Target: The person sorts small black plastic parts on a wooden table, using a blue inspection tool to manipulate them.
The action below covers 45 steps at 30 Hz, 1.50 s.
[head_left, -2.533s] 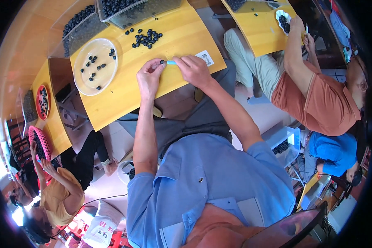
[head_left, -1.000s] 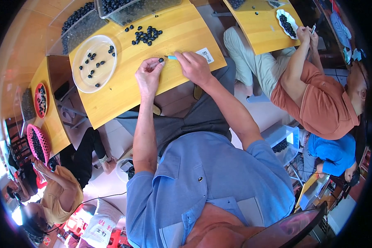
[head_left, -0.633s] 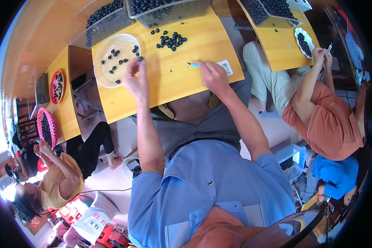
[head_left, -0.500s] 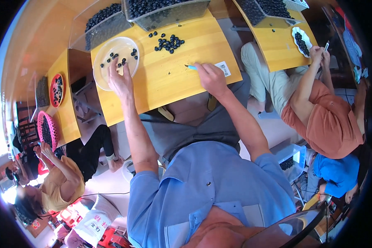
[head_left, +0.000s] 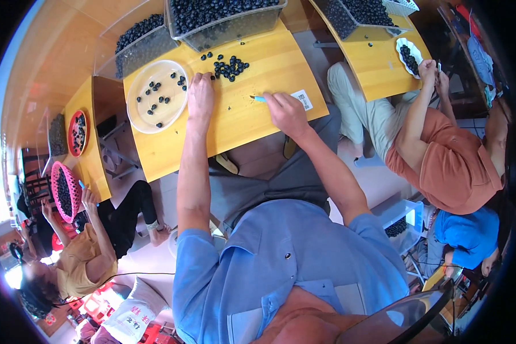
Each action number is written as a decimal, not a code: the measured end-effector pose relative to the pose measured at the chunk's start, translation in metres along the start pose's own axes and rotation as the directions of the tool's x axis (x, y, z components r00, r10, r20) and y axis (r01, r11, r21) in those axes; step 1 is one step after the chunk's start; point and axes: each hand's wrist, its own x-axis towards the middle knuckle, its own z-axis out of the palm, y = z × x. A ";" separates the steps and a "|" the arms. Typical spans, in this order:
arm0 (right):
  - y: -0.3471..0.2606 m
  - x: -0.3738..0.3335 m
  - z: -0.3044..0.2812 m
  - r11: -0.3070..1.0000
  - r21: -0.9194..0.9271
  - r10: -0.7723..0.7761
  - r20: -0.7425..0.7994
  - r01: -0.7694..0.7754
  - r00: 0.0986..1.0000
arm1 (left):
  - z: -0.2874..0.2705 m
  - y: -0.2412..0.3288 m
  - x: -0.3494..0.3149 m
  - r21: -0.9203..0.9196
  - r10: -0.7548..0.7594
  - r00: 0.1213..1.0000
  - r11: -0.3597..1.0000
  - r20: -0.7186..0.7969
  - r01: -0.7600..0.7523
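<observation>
My left hand [head_left: 201,96] is over the wooden table, fingers drawn together at the left edge of a loose pile of dark blueberry-like berries [head_left: 231,69]. One dark berry [head_left: 212,77] shows at its fingertips. Just left of this hand stands a round clear plastic bowl [head_left: 133,117] with several dark berries [head_left: 153,86] spread across its bottom. My right hand [head_left: 287,113] is closed around a small knife [head_left: 260,98] with a light blue handle, its short tip pointing left above the tabletop. Tiny crumbs lie near the tip.
Two clear bins, one large [head_left: 229,39] and one at left [head_left: 146,49], hold dark berries at the table's far edge. A white printed card [head_left: 302,100] lies right. Co-workers sit at side tables with a white dish [head_left: 400,46] and a pink basket [head_left: 73,215].
My left hand has left the bowl and moved right to the pile, its fingers closing. The right hand keeps the knife nearly in place. At left, a co-worker's hands have separated.
</observation>
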 end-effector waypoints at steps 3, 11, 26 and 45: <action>0.002 -0.002 0.001 1.000 -0.016 -0.001 0.014 0.001 1.000 | -0.007 0.009 -0.007 -0.046 -0.091 0.995 0.995 0.052 0.093; -0.001 0.004 -0.002 1.000 0.019 -0.017 -0.010 0.018 1.000 | -0.010 0.004 -0.009 -0.126 -0.154 0.986 0.979 0.063 0.161; 0.001 0.001 -0.001 1.000 0.004 -0.021 -0.002 0.021 1.000 | -0.018 0.011 -0.006 -0.190 -0.139 0.968 0.965 0.211 0.180; 0.001 -0.002 -0.001 0.997 -0.014 -0.071 -0.023 0.071 0.997 | 0.006 0.089 -0.076 -0.700 -0.311 0.934 0.627 0.175 0.340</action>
